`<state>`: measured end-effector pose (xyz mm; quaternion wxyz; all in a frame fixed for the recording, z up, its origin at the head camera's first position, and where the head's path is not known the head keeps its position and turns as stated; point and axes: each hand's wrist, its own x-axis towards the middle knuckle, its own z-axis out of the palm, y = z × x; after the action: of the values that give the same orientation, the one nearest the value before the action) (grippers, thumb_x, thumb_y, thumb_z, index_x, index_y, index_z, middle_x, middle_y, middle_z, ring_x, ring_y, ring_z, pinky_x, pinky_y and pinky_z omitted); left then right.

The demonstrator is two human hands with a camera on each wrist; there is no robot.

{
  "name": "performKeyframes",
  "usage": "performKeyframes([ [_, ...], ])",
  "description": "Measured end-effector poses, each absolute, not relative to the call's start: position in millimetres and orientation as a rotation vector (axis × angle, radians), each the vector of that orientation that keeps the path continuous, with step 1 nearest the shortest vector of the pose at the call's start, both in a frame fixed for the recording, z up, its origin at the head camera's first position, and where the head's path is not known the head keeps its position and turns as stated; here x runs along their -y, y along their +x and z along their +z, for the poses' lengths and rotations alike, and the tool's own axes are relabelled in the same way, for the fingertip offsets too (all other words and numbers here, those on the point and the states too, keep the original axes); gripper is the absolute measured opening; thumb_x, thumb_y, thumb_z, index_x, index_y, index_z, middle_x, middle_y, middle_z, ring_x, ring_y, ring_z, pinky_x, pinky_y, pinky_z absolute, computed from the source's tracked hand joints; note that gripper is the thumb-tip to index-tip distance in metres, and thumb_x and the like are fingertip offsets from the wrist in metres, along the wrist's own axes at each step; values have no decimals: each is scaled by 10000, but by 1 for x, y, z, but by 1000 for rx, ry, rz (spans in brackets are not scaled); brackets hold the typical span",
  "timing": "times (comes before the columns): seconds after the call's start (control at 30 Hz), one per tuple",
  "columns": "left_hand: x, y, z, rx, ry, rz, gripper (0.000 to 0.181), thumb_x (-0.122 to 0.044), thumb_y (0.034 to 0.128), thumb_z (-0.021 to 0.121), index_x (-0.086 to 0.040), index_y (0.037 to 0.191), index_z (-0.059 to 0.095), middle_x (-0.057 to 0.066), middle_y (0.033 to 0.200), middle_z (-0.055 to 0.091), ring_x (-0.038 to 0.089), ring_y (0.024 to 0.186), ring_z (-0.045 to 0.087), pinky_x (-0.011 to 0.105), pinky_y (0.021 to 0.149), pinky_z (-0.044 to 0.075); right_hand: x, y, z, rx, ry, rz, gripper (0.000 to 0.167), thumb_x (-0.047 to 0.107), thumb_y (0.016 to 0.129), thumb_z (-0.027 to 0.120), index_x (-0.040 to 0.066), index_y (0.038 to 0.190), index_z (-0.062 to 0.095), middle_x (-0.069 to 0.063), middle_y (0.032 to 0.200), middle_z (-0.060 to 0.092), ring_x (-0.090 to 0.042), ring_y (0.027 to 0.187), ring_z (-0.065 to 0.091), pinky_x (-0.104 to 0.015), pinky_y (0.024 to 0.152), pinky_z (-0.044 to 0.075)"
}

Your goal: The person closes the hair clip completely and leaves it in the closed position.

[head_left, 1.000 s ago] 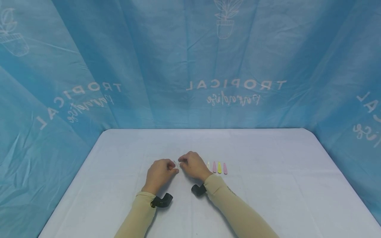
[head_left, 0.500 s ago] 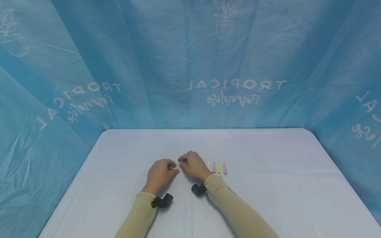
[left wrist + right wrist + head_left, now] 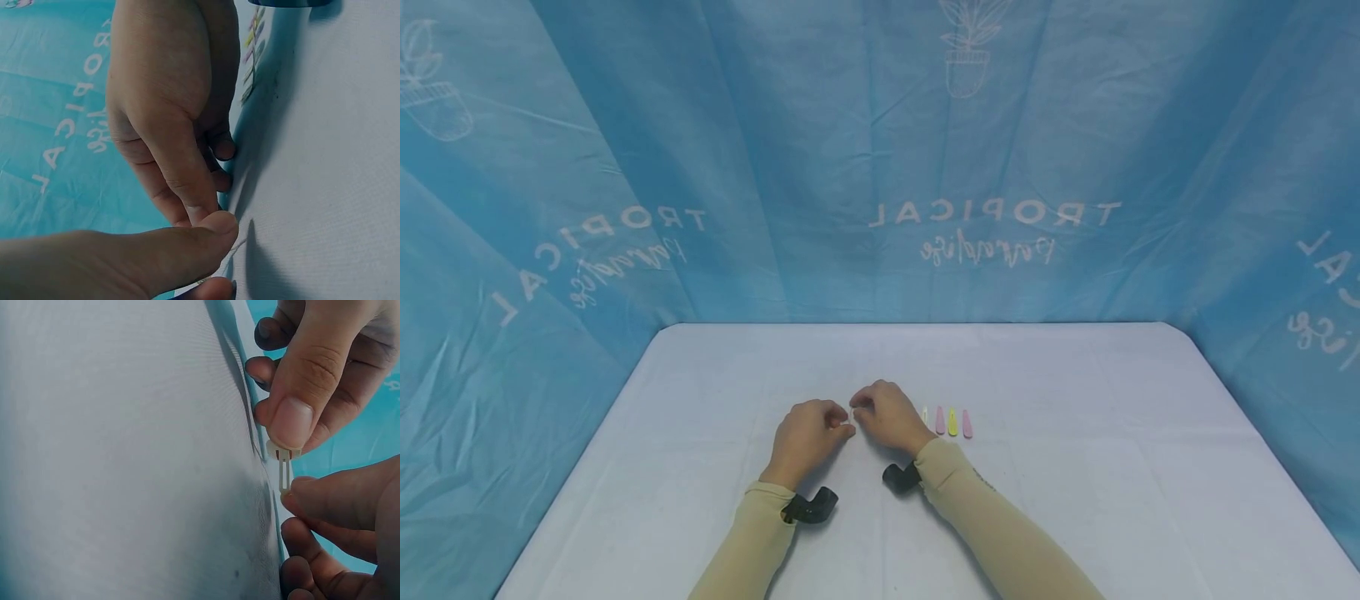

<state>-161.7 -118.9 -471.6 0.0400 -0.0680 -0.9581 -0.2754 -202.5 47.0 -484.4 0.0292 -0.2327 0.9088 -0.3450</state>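
A small cream snap hair clip (image 3: pixel 282 478) spans the gap between both hands, just over the white tablecloth. My left hand (image 3: pixel 805 437) pinches one end between thumb and forefinger; in the right wrist view it is the upper hand, its thumb covering that end. From the other side my right hand (image 3: pixel 887 421) pinches the opposite tip with its fingertips. Slim prongs of the clip show between the fingers, while both ends are largely hidden. In the left wrist view only a thin bit of the clip (image 3: pixel 235 249) appears below the thumb.
Right of my right hand several hair clips lie in a row: a whitish one (image 3: pixel 925 415) partly behind the hand, a pink one (image 3: pixel 940 421), a yellow one (image 3: pixel 953 423) and another pink one (image 3: pixel 967 425). A blue printed curtain (image 3: pixel 820 275) borders the white table (image 3: pixel 1045 500).
My left hand has shifted slightly right, nearer the right hand. The clip, seen earlier as thin spread strips between the hands, is now mostly covered by fingers. The row of clips is unchanged.
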Motion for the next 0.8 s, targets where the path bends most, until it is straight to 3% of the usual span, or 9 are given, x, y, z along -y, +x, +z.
performKeyframes([
  [0.23, 119, -161, -468, 2924, -229, -905, 186, -235, 823, 835, -92, 923, 769, -44, 758, 671, 99, 658, 564, 332, 643, 490, -49, -200, -484, -2778, -706, -1165, 167, 68, 935, 649, 16, 1076, 721, -110, 1043, 682, -297, 1047, 624, -449, 957, 472],
  [0.4, 119, -161, -467, 2906, -268, -913, 181, -182, 843, 815, -66, 976, 775, 1, 836, 717, 111, 696, 586, 349, 678, 507, -52, -201, -487, -2799, -713, -1208, 146, 81, 939, 648, 33, 1061, 713, -86, 991, 671, -255, 952, 621, -420, 884, 488],
  [0.8, 120, -159, -464, 2898, -291, -926, 153, -94, 885, 735, -37, 1024, 763, 11, 836, 703, 93, 620, 510, 299, 595, 454, -52, -204, -490, -2828, -623, -1305, 76, 95, 954, 658, 72, 1004, 709, -32, 913, 659, -165, 830, 604, -342, 771, 500],
])
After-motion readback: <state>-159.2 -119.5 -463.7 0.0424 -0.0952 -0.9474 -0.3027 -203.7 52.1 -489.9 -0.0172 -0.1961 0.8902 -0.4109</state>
